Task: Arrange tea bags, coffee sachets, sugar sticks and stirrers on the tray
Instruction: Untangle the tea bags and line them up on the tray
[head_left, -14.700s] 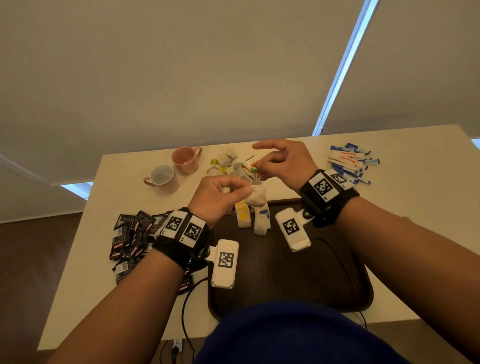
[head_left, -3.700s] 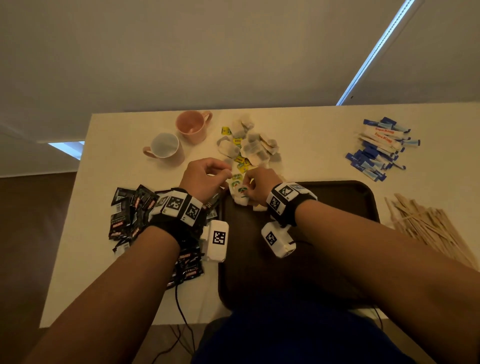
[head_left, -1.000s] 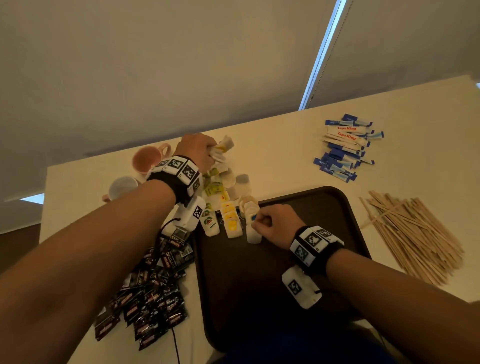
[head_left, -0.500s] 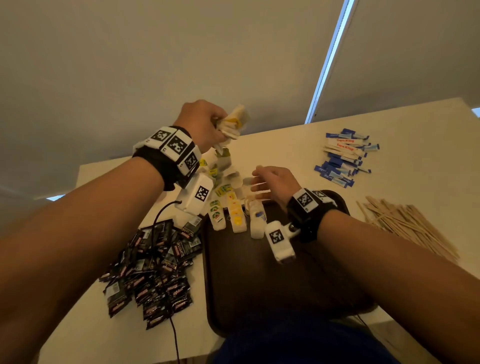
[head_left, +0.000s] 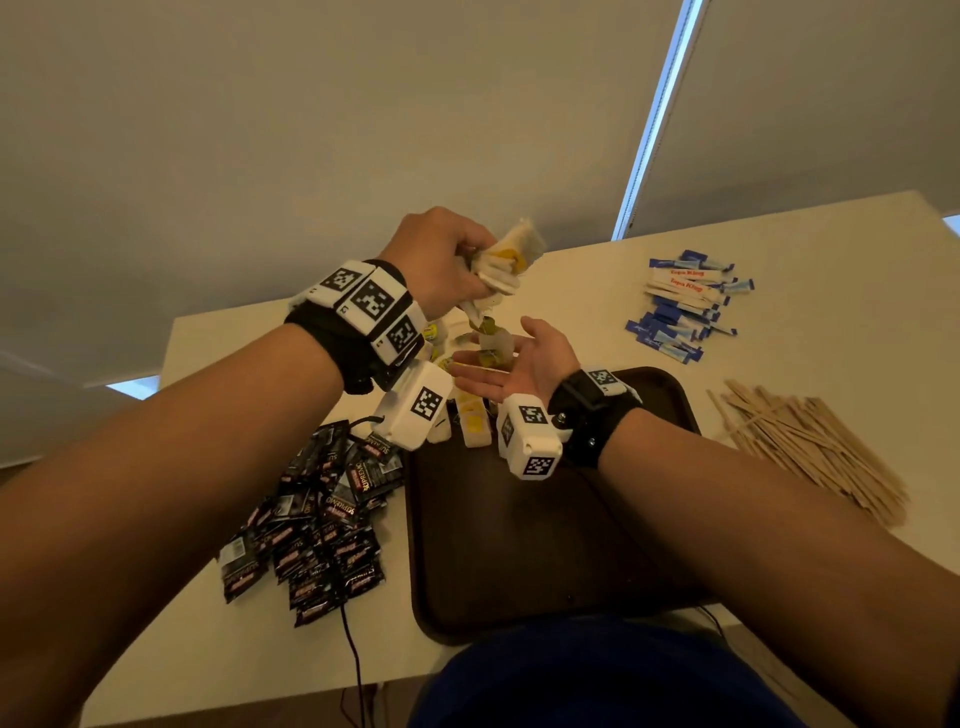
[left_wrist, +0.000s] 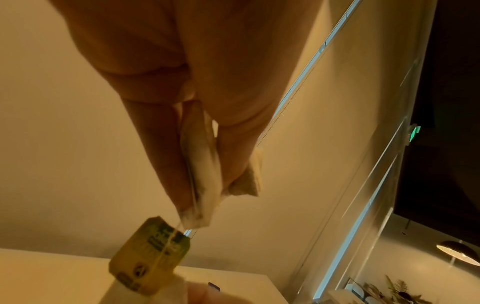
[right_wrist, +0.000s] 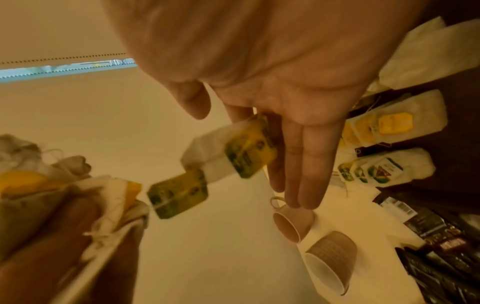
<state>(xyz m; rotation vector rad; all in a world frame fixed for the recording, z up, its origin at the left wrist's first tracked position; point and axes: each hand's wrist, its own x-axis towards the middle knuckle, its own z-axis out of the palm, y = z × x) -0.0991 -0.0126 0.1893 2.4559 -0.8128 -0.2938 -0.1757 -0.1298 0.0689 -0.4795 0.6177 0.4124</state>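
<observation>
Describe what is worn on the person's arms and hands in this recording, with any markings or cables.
Both forearms are bare, no sleeves or gloves. The left hand and right hand each have a black wrist strap carrying white tiles printed with black square fiducial markers. A white boxy camera module, also marker-tagged, hangs under each wrist. A thin black cable runs off the table edge.

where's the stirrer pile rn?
Head view, right side: the wooden stirrers lie loose on the table, just right of the dark tray and nearer the person than the sugar sticks.
</observation>
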